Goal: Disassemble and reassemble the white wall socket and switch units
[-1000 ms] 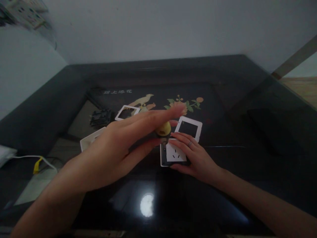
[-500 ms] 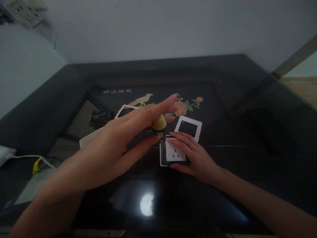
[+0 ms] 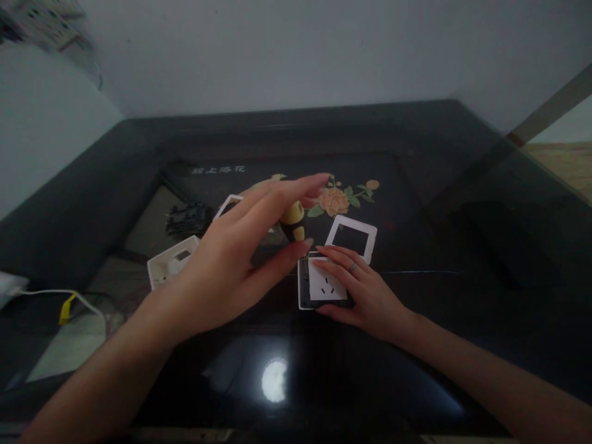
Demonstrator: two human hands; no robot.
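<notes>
My left hand (image 3: 245, 253) is around the yellow and black handle of a screwdriver (image 3: 293, 216), thumb on the near side and fingers stretched past the far side. The shaft points down at the left edge of a wall socket (image 3: 327, 285), which has a white face, a dark frame and a white box under it. My right hand (image 3: 365, 283), with a ring on one finger, grips the socket from the right and presses it on the table. Just behind it lies a white cover frame (image 3: 370, 242). The screwdriver's tip is hard to make out.
Left of my left hand lie a white open box (image 3: 160, 265), a black socket part (image 3: 187, 219) and another white frame (image 3: 226, 205). A white cable (image 3: 90, 301) with a yellow tag runs at the far left. The glossy dark table (image 3: 393, 382) carries a flower picture.
My left hand has rolled about the screwdriver and its wrist has shifted right, uncovering more of the white box. The handle leans a little more to the left. My right hand and the socket stay put.
</notes>
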